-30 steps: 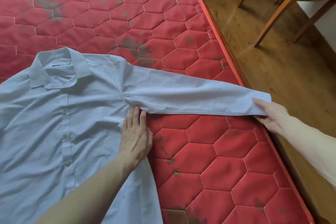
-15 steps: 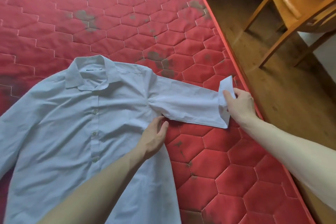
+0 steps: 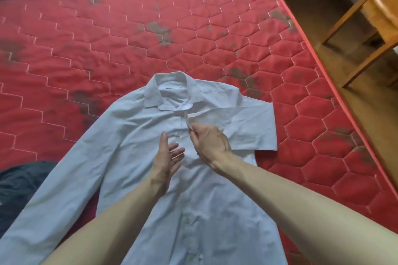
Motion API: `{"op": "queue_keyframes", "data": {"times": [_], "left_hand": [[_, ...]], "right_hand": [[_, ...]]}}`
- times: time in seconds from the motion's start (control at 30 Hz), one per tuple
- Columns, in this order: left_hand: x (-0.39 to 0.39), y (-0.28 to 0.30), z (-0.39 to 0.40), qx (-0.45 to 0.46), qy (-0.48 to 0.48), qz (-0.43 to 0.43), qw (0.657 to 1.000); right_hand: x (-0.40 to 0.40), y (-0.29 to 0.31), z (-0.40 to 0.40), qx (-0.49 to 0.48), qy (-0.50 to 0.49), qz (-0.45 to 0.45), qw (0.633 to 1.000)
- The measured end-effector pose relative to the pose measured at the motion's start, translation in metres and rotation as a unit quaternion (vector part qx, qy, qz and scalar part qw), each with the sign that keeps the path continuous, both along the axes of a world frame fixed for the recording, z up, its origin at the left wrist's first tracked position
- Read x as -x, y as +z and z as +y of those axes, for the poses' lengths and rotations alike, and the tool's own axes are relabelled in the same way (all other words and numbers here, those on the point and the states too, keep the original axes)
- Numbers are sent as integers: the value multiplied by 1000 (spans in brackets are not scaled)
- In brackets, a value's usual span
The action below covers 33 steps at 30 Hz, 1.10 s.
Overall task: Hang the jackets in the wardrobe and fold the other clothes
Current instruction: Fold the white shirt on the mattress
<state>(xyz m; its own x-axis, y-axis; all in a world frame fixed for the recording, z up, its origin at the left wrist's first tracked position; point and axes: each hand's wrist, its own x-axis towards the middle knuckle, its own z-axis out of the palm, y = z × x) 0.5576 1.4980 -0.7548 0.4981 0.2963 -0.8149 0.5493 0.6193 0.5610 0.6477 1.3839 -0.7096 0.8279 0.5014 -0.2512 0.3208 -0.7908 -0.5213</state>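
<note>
A: Folding step, sleeve one. The right hand point(image 3: 210, 143) has carried the cuff point(image 3: 189, 119) in from the mattress edge, where the sleeve lay stretched out a second ago, to the button placket at the chest. Fingers pinched shut on the cuff fabric.

B: And the left hand point(image 3: 169, 155)?

A: It has left the armpit spot it was pinning. Now it sits edge-on over the shirt point(image 3: 133, 140) front, fingers loosely spread, gripping nothing. Can't tell if it touches the cloth.

B: Shirt location?

A: Face up on the red mattress point(image 3: 215, 34), collar point(image 3: 170, 90) away from the person, buttons done up. The right sleeve point(image 3: 247, 127) is doubled back across the chest, its fold sticking out just past the shoulder. The left sleeve point(image 3: 71, 168) lies straight, running toward the near-left corner.

B: Progress?

A: Early, likely. One sleeve nearly laid, not yet released or smoothed. Other sleeve and the body folds look outstanding. A dark garment point(image 3: 19, 187) waits at the left edge, type unclear. A wooden chair point(image 3: 374, 19) stands on the floor to the right; no wardrobe in view.
</note>
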Motion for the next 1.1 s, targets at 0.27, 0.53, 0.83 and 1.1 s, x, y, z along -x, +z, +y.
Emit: {"op": "queue_keyframes", "data": {"times": [0.27,0.53,0.83,1.1], "left_hand": [[-11,-10,57,-94,-88,-18,991],[-2,-40,106,-241,89,114,960],[19,-63,136,-394,46,176,901],[19,-67,147,-497,-23,179,849]], "right_hand": [[36,-27,49,-8,171,106,979],[-4,-46,-33,19,97,-32,995],[-104,-67,-90,98,-170,-42,980],[-191,-53,-87,129,-20,-1,991]]}}
